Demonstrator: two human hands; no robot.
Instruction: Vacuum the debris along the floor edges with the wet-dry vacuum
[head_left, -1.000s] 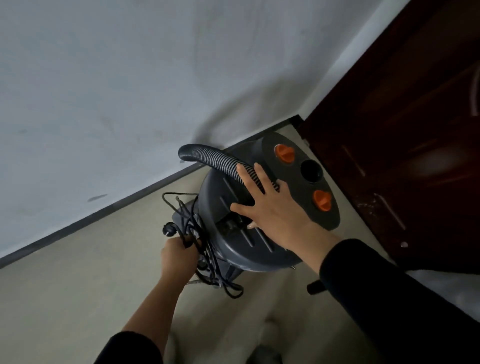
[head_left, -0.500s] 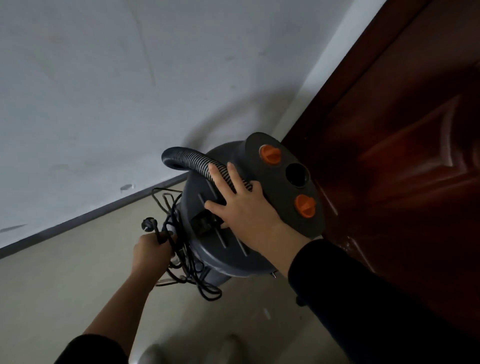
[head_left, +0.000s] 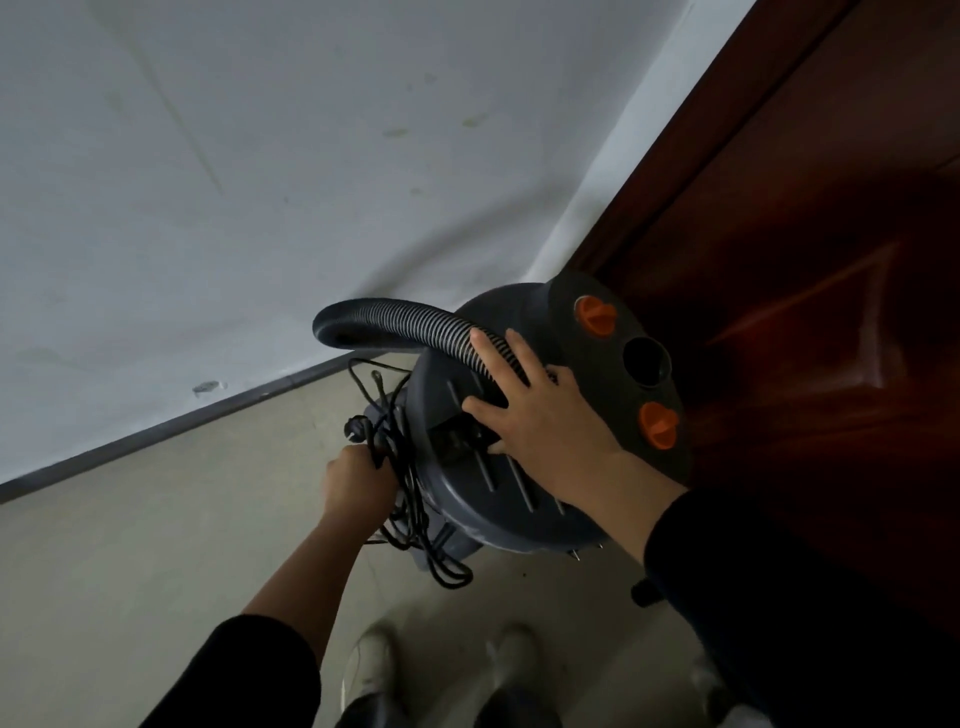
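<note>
Wet-dry vacuum (head_left: 519, 499), dark grey, on the floor (head_left: 130, 545). Right grip (head_left: 550, 415) laid open on its lid, fingers spread over the ribbed hose (head_left: 395, 317). Left grip (head_left: 358, 480) at its left side, clenched round the bundled black power cord (head_left: 415, 519). Beyond it, white wall (head_left: 260, 182) with grey baseboard (head_left: 156, 428); to its right, dark wooden door (head_left: 805, 312).
</note>
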